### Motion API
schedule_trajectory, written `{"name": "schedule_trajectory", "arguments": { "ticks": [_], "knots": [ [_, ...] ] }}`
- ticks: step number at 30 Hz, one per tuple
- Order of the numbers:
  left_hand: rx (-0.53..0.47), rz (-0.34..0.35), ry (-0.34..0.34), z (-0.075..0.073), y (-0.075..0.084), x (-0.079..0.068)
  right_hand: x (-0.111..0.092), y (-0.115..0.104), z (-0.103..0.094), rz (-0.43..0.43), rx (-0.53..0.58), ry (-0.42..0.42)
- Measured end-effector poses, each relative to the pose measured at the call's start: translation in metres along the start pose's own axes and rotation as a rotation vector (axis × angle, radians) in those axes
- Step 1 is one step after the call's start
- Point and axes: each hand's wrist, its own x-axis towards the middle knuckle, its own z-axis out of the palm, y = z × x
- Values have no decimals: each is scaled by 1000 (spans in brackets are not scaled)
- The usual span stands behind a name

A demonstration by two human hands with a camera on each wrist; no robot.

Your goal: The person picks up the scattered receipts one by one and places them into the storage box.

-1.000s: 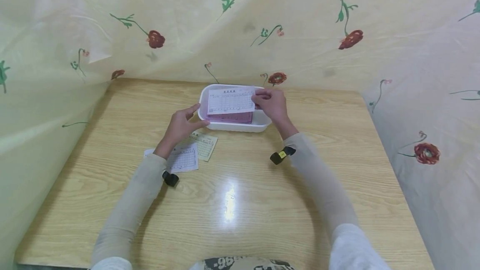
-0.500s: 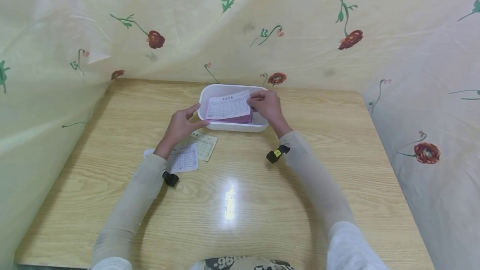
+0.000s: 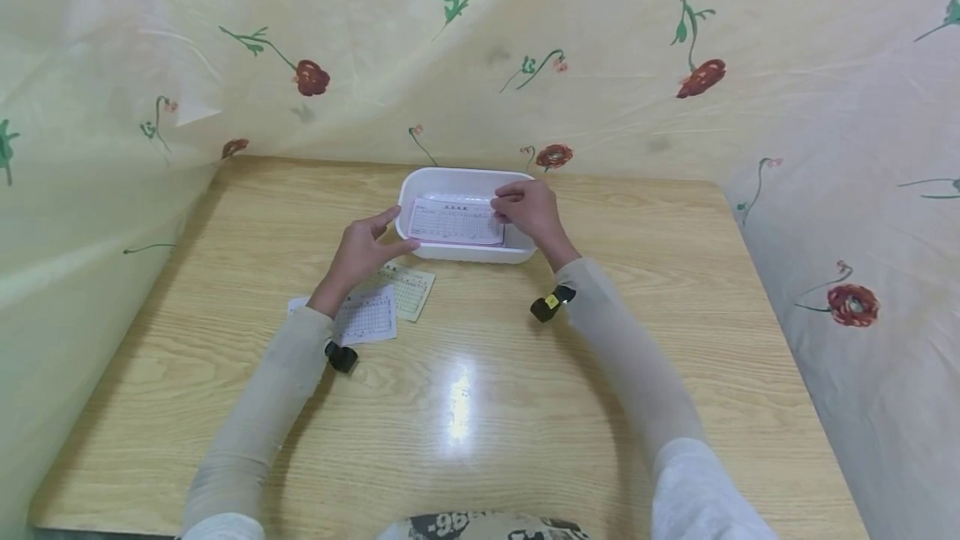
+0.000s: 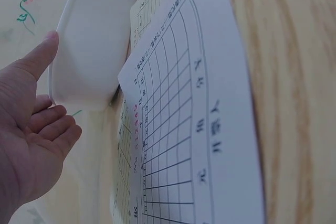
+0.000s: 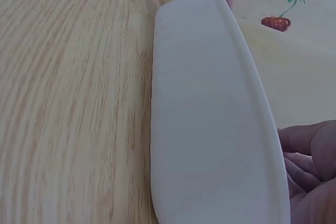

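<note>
A white plastic tray [image 3: 477, 255] stands near the table's back edge. A purple-printed form slip [image 3: 456, 225] lies inside it over a pinkish-purple stack that shows only at its edges. My right hand [image 3: 534, 211] is over the slip's right end, thumb and forefinger slightly apart; the tray wall hides part of these fingers in the right wrist view. My left hand [image 3: 362, 252] touches the tray's left end, thumb at the near rim and forefinger at the end rim. In the left wrist view its thumb [image 4: 42, 55] is straight and its other fingers [image 4: 55, 124] bend loosely.
Beneath the left forearm, a white form slip [image 3: 367, 315] partly covers a yellowish form slip [image 3: 411, 290] on the wooden table [image 3: 540, 407]. A flowered cloth [image 3: 360, 15] hangs behind and at both sides. Each wrist wears a black strap [image 3: 553, 303].
The right hand has lowered the purple-printed slip into the tray, moving slightly left, and the slip now lies flat on the stack. My left hand has stayed at the tray's left end.
</note>
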Motion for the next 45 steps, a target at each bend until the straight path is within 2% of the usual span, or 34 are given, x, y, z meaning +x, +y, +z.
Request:
{"name": "schedule_trajectory", "arguments": {
  "ticks": [4,9,13,20,29,33,36,45],
  "knots": [
    [7,2,1,0,0,1,-2,1,-3,-33,6,-1],
    [13,10,4,-1,1,0,-11,-3,-9,-117,53,-5],
    [20,4,7,-1,1,0,-21,-9,-12,-186,106,3],
    [14,-5,2,-1,-1,1,-43,-19,-10,-286,116,-1],
    [16,-25,-5,0,-1,0,-71,-22,1,-300,98,-29],
    [18,-16,-3,0,0,-1,-82,-21,9,-300,140,-47],
    [15,-10,0,1,0,-1,-88,-17,17,-298,172,-62],
    [11,-20,-3,1,0,0,-101,-2,40,-257,157,-128]
  ]
}}
